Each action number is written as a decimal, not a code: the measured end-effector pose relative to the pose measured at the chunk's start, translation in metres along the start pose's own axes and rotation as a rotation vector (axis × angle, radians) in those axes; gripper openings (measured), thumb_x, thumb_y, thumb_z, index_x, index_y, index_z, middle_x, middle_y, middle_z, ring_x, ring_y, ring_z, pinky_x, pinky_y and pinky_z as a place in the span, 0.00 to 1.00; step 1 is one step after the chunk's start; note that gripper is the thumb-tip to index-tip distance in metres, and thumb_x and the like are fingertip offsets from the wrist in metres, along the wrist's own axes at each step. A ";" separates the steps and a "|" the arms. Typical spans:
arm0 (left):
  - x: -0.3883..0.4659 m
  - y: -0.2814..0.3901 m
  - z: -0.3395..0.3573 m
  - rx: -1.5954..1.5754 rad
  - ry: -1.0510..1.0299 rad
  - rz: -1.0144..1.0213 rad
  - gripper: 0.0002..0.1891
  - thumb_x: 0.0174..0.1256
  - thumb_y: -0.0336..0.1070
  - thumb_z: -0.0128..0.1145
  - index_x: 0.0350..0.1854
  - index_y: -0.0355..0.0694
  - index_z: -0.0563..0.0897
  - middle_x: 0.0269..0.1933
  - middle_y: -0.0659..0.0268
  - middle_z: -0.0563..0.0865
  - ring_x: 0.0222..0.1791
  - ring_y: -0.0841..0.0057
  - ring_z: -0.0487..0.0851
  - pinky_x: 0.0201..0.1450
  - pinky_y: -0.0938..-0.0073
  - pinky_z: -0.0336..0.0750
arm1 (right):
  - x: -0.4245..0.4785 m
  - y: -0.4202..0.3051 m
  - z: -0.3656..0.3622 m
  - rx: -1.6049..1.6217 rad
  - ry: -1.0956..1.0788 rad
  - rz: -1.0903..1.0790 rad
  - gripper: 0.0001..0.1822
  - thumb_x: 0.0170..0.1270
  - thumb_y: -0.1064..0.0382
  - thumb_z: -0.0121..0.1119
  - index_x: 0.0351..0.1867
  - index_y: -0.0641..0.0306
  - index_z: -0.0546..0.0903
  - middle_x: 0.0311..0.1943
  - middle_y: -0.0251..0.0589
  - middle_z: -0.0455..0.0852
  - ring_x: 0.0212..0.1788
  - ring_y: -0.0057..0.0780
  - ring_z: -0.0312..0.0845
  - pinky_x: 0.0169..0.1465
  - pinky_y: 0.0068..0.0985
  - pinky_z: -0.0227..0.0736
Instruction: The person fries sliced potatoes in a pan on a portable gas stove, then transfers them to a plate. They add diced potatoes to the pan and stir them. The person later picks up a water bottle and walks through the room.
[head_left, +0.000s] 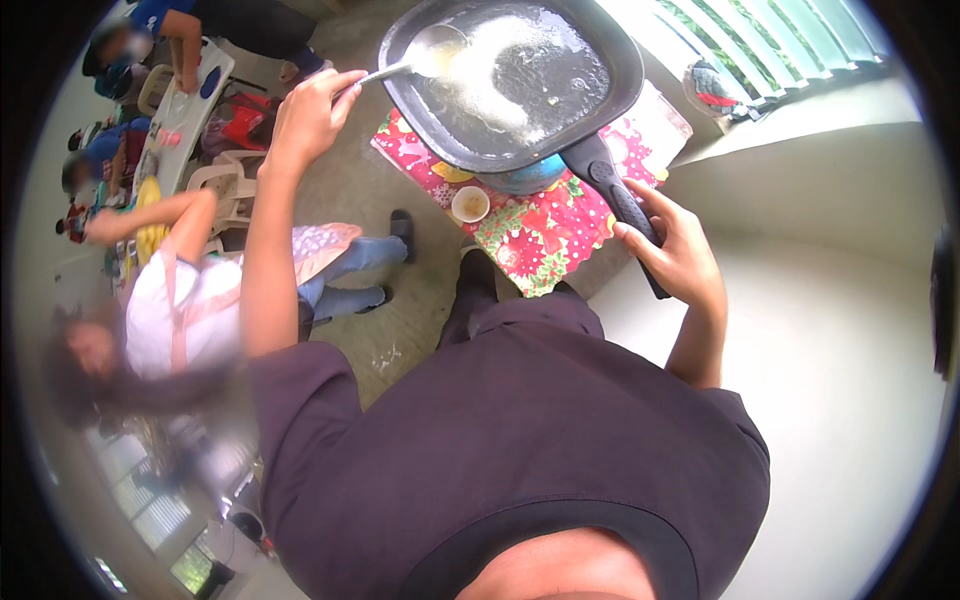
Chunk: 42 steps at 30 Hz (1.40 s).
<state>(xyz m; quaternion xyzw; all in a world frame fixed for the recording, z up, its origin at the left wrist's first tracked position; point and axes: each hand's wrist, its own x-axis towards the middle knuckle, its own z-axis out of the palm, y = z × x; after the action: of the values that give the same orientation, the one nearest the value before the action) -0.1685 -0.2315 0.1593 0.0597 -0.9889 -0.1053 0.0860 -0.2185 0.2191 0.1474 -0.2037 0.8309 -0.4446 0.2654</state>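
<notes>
A dark square frying pan (555, 82) with shiny bubbling liquid in it fills the top middle of the head view, above a blue object (529, 177) that it mostly hides. My right hand (671, 240) grips its black handle (619, 195) from the right side. My left hand (315, 112) holds a metal spoon (386, 73) by the handle, and the spoon's bowl is over the pan's upper left part. A small white cup (470, 204) with brownish contents stands below the pan on a red floral tablecloth (517, 251).
A person in a white top and apron (176, 315) is close on my left. Beyond are other people, a long white table (176, 135) and plastic chairs (225, 180). A louvred window (780, 52) and a pale wall (810, 337) lie to the right.
</notes>
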 end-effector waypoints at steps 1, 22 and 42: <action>-0.003 0.001 -0.001 -0.029 -0.018 0.006 0.13 0.71 0.39 0.58 0.53 0.44 0.88 0.39 0.58 0.86 0.39 0.57 0.85 0.43 0.61 0.77 | 0.000 -0.005 0.003 -0.057 0.061 -0.008 0.32 0.63 0.56 0.70 0.66 0.70 0.76 0.35 0.49 0.88 0.31 0.28 0.84 0.41 0.29 0.78; 0.002 -0.013 0.039 -0.193 0.684 0.583 0.18 0.57 0.30 0.66 0.51 0.48 0.89 0.38 0.72 0.84 0.34 0.73 0.82 0.37 0.70 0.78 | 0.009 -0.059 0.065 -0.736 0.453 0.323 0.20 0.64 0.51 0.68 0.46 0.67 0.83 0.34 0.54 0.87 0.38 0.51 0.84 0.44 0.40 0.76; -0.090 -0.006 0.083 -1.205 0.474 -0.095 0.13 0.72 0.33 0.58 0.54 0.33 0.85 0.45 0.53 0.89 0.44 0.66 0.89 0.47 0.69 0.81 | -0.016 -0.136 0.125 -0.762 0.614 0.120 0.14 0.66 0.58 0.69 0.41 0.69 0.83 0.31 0.40 0.86 0.35 0.27 0.83 0.43 0.25 0.77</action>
<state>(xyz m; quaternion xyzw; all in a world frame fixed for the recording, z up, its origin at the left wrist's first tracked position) -0.0955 -0.2085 0.0639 0.0663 -0.7071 -0.6293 0.3157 -0.1145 0.0788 0.2085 -0.0976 0.9846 -0.1323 -0.0598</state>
